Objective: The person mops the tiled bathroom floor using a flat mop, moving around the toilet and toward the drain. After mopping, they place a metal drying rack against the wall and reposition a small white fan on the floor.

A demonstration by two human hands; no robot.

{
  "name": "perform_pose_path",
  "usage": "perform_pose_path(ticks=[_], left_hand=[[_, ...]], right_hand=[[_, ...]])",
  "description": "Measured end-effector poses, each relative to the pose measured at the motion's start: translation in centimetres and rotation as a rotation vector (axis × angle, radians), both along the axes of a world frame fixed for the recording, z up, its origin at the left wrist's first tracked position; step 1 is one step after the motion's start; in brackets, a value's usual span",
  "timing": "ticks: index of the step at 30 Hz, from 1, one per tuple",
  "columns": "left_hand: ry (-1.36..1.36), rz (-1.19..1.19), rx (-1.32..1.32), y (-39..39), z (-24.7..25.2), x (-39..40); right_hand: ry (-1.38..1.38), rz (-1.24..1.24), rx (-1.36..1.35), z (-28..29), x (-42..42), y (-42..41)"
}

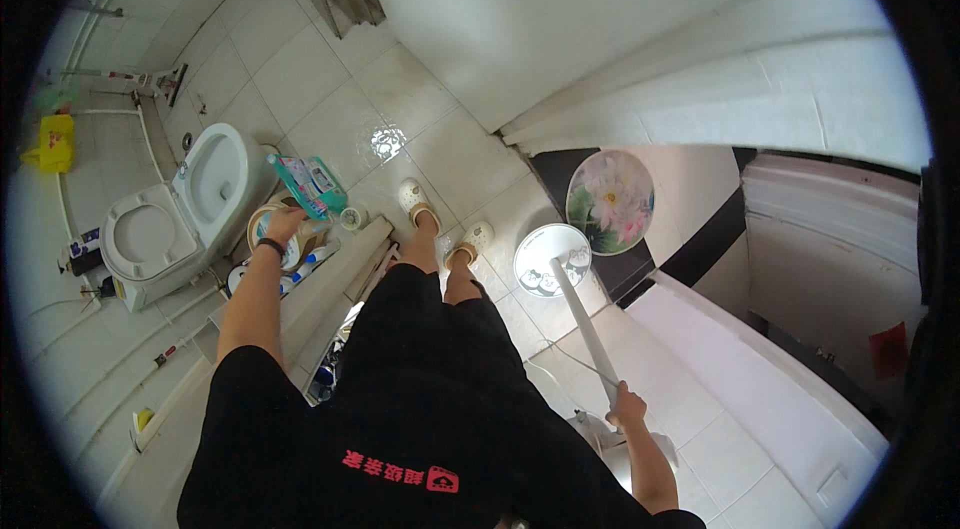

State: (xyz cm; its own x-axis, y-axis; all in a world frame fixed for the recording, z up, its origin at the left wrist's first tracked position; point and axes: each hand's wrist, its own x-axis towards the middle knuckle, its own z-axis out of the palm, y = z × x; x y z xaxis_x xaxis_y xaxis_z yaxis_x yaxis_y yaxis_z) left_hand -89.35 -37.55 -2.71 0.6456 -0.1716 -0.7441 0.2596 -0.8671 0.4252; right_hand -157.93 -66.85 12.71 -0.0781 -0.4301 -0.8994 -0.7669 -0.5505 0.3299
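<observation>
My left hand (286,224) has its fingers curled at the lower edge of a teal plastic bottle (308,184) with labels. The bottle lies tilted beside the toilet bowl; the exact grip is partly hidden. Under that hand is a beige basin (259,225), and white bottles with blue parts (306,265) stand close by. My right hand (627,407) is closed around the white pole (585,323) of what looks like a pedestal fan. The pole's round base (537,259), printed with cartoon bears, is on the floor. Its other end, near my body, is partly hidden.
A white toilet (217,173) with its lid raised stands at the left. A round floral mat (611,203) lies at the doorway by a dark threshold. Water glistens on the tiles (386,143). A thin cord (577,358) runs near the pole. A squeegee (177,84) leans at the wall.
</observation>
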Motion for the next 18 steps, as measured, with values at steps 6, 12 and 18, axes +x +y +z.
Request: perform_pose_path(ticks=[6, 12, 18], left_hand=[[-0.029, -0.654, -0.089, -5.6, -5.3, -5.7], [0.905, 0.154, -0.429, -13.9, -6.1, -16.2], [1.223, -0.129, -0.163, -22.7, -2.8, -24.4]], right_hand=[[-0.169, 0.247, -0.094, 3.8, 7.7, -3.7], [-0.244, 0.438, -0.102, 6.8, 16.2, -6.6], [-0.253, 0.640, -0.030, 11.6, 25.4, -8.3]])
